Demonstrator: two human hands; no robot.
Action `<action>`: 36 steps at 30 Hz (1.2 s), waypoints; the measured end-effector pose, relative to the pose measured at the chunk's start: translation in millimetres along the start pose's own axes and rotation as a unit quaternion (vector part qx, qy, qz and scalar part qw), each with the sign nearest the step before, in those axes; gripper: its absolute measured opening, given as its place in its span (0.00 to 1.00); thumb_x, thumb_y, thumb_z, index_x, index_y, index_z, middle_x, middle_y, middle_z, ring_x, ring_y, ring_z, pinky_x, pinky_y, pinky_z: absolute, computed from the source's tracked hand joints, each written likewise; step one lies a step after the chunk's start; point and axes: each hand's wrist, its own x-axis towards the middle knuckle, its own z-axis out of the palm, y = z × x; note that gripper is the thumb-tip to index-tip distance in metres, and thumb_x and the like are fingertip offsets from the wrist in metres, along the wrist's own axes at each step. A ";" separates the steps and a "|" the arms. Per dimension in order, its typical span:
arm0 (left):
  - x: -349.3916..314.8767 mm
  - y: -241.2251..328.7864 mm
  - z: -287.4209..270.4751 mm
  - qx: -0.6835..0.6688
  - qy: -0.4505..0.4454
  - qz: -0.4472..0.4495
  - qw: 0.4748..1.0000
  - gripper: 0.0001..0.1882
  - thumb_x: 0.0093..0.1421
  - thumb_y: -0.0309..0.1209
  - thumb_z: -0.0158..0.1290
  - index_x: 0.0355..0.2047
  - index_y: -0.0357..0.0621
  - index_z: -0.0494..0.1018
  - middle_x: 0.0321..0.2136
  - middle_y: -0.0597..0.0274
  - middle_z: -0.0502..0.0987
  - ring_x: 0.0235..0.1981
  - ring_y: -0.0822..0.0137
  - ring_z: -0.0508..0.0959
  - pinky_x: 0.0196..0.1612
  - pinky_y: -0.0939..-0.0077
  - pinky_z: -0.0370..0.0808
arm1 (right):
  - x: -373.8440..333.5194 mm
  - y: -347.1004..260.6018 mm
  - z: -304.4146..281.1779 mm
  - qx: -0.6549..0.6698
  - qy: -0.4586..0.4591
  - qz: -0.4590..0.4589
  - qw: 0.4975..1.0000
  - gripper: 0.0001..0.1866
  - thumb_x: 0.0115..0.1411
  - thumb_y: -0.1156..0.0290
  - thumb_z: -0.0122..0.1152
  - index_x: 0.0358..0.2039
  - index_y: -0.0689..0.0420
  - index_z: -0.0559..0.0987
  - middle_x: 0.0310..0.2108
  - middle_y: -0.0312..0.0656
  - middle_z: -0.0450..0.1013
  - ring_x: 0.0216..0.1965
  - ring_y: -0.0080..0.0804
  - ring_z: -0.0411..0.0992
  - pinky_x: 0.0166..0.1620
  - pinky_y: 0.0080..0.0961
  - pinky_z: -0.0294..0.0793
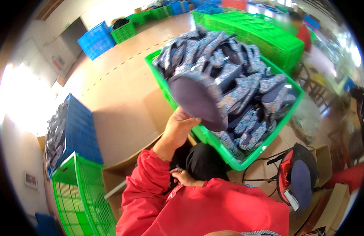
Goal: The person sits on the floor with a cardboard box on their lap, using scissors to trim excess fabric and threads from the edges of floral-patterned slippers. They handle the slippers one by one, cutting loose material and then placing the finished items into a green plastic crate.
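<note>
My left hand (pixel 179 128) grips the edge of a slipper (pixel 195 98), thumb on its dark navy sole, which faces me. The slipper is blurred at its edges and hangs over the near left side of a green crate (pixel 239 164). Inside that crate is a high heap of floral slippers (pixel 245 88), blue and pink patterned with navy soles. Low in front of my body, my right hand (pixel 184 177) is closed by my dark trouser leg. A small dark thing shows at its fingers, too small to name.
At left stand a blue crate (pixel 81 135) of dark items and a green mesh crate (pixel 87 196), with an open cardboard box (pixel 111 179) beside it. On the right is a round stool (pixel 298 177) with a navy sole-shaped piece. Green crates (pixel 264 37) and a person in red (pixel 304 35) are beyond.
</note>
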 end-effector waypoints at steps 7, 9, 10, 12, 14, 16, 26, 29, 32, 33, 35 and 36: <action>-206.4 34.6 -115.9 0.136 0.063 0.020 0.988 0.21 0.53 0.27 0.66 0.44 0.42 0.69 0.48 0.56 0.75 0.56 0.56 0.72 0.61 0.56 0.69 | -12.3 -31.2 11.1 0.211 -0.082 0.002 0.974 0.15 0.72 0.55 0.49 0.47 0.53 0.74 0.37 0.41 0.77 0.21 0.18 0.66 0.17 0.12 0.53; -251.2 23.4 -115.8 0.108 0.115 0.112 0.981 0.15 0.56 0.30 0.65 0.37 0.44 0.69 0.47 0.53 0.75 0.59 0.53 0.70 0.65 0.52 0.64 | -6.6 -26.3 13.2 0.232 -0.082 0.033 0.969 0.18 0.72 0.52 0.47 0.48 0.52 0.73 0.37 0.42 0.77 0.21 0.18 0.66 0.17 0.12 0.53; -273.6 22.3 -111.5 0.079 0.139 0.131 0.978 0.13 0.57 0.28 0.63 0.36 0.44 0.69 0.48 0.53 0.75 0.59 0.53 0.70 0.65 0.51 0.64 | -10.5 -32.3 26.1 0.253 -0.070 0.039 0.964 0.19 0.72 0.51 0.46 0.49 0.52 0.73 0.36 0.43 0.77 0.20 0.18 0.66 0.17 0.12 0.53; -308.4 19.8 -111.8 0.059 0.173 0.126 0.975 0.08 0.59 0.25 0.60 0.34 0.42 0.70 0.50 0.49 0.74 0.60 0.51 0.70 0.65 0.49 0.65 | -7.4 -33.0 24.6 0.213 -0.158 0.049 0.963 0.19 0.73 0.53 0.46 0.53 0.52 0.72 0.35 0.43 0.77 0.19 0.18 0.66 0.17 0.12 0.53; -336.2 13.6 -113.2 -0.012 0.229 0.128 0.965 0.07 0.59 0.23 0.59 0.34 0.39 0.71 0.51 0.46 0.73 0.60 0.48 0.70 0.64 0.48 0.68 | -7.7 -31.7 34.4 0.146 -0.157 0.059 0.975 0.18 0.72 0.60 0.48 0.57 0.53 0.71 0.35 0.43 0.77 0.19 0.17 0.66 0.18 0.12 0.53; -360.1 19.1 -121.3 -0.033 0.257 0.087 0.962 0.07 0.57 0.21 0.60 0.35 0.38 0.74 0.52 0.44 0.73 0.56 0.49 0.74 0.59 0.51 0.74 | -11.0 -33.4 51.0 0.127 -0.161 0.086 0.975 0.15 0.70 0.65 0.51 0.54 0.54 0.72 0.34 0.41 0.76 0.19 0.16 0.66 0.19 0.11 0.54; -409.7 60.1 -139.9 0.222 0.239 -0.149 0.934 0.11 0.53 0.12 0.57 0.33 0.38 0.82 0.45 0.52 0.80 0.44 0.63 0.81 0.49 0.71 0.79 | -11.2 -20.6 65.9 -0.021 -0.134 0.153 0.979 0.07 0.61 0.75 0.59 0.39 0.60 0.73 0.22 0.39 0.72 0.16 0.18 0.64 0.20 0.16 0.59; -396.8 72.8 -145.8 0.405 0.137 -0.170 0.888 0.10 0.53 0.14 0.55 0.34 0.36 0.80 0.39 0.55 0.82 0.40 0.62 0.81 0.45 0.73 0.78 | -13.3 -20.1 66.7 -0.088 -0.121 0.128 0.980 0.07 0.59 0.77 0.58 0.39 0.59 0.75 0.24 0.36 0.72 0.22 0.17 0.68 0.25 0.15 0.64; -366.2 85.3 -126.0 0.440 0.108 -0.223 0.863 0.11 0.52 0.19 0.59 0.38 0.37 0.79 0.37 0.56 0.80 0.40 0.61 0.80 0.46 0.71 0.76 | -9.1 1.3 55.6 -0.118 -0.114 0.085 0.983 0.08 0.59 0.79 0.57 0.40 0.58 0.75 0.26 0.34 0.72 0.26 0.18 0.70 0.30 0.15 0.68; -357.2 84.9 -121.6 0.440 0.096 -0.239 0.860 0.12 0.52 0.21 0.60 0.39 0.38 0.79 0.37 0.56 0.80 0.41 0.61 0.80 0.48 0.70 0.76 | -7.7 7.7 53.2 -0.116 -0.117 0.066 0.984 0.08 0.59 0.78 0.57 0.40 0.59 0.75 0.26 0.34 0.73 0.26 0.18 0.70 0.30 0.15 0.68; -347.0 75.9 -111.1 0.501 0.086 -0.181 0.842 0.14 0.51 0.24 0.62 0.40 0.39 0.78 0.38 0.56 0.78 0.43 0.58 0.78 0.49 0.69 0.75 | -10.1 8.1 53.5 -0.089 -0.118 0.072 0.986 0.08 0.59 0.78 0.57 0.40 0.59 0.75 0.26 0.34 0.73 0.25 0.19 0.70 0.29 0.15 0.68; -344.1 70.1 -106.4 0.530 0.082 -0.152 0.830 0.16 0.50 0.26 0.64 0.40 0.40 0.78 0.39 0.56 0.78 0.44 0.57 0.78 0.50 0.68 0.74 | -13.9 -2.2 59.0 -0.065 -0.114 0.099 0.986 0.08 0.59 0.77 0.58 0.40 0.59 0.75 0.26 0.34 0.73 0.25 0.19 0.70 0.29 0.15 0.68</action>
